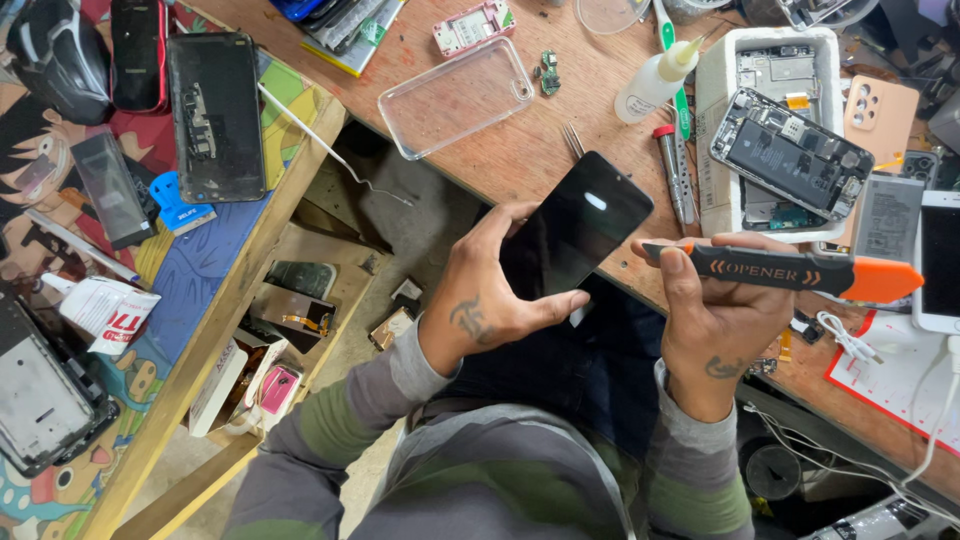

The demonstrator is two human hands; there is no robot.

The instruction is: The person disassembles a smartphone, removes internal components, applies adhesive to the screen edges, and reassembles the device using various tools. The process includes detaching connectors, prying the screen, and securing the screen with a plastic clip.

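— What couldn't you make out?

— The left hand (487,295) covered the lower edge of the black phone (575,225), and the right hand (712,318) hid the middle of the orange and black opening tool (790,270).

— And at the edges?

— The white phone (940,262) on the right was cut off by the frame, as was the opened device (35,400) at the near left. The parts under the bench (520,150) were too small and dim to tell.

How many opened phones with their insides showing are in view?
3, maybe more hidden in the clutter. One opened phone lies on the white foam tray at upper right, one black opened phone lies on the left mat, and one opened phone sits at the lower left edge.
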